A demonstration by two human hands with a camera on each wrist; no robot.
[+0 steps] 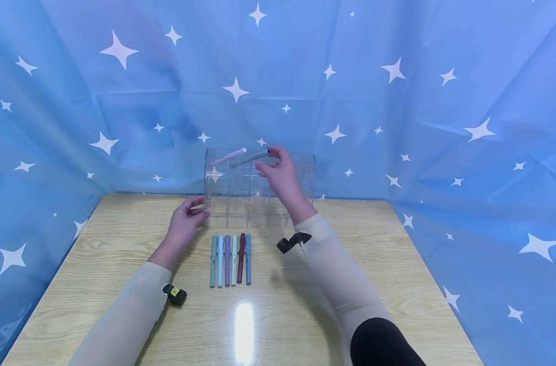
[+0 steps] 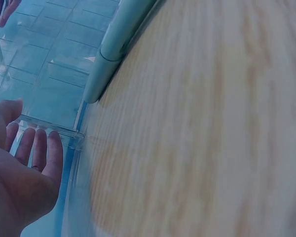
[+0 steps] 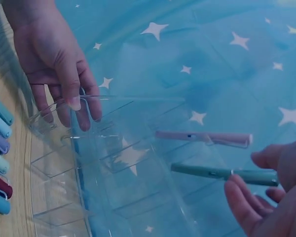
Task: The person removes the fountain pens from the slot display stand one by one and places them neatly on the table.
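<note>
A clear plastic organizer (image 1: 206,178) with several compartments stands at the back of the table. At its lower left edge, my left hand (image 1: 188,216) grips the side wall, thumb to the front and fingers behind. My right hand (image 1: 282,175) is over the organizer's upper middle, pinching a green pen (image 3: 214,171) near one end. The pen is tilted, its far end pointing left into the top row. Beside it, a pink pen (image 3: 207,138) leans in the upper left compartment.
Several capped pens lie side by side before the organizer, among them a teal pen (image 1: 213,262), a purple pen (image 1: 227,260) and a dark red pen (image 1: 241,258). A blue curtain (image 1: 374,101) with white stars hangs right behind the wooden table (image 1: 374,244).
</note>
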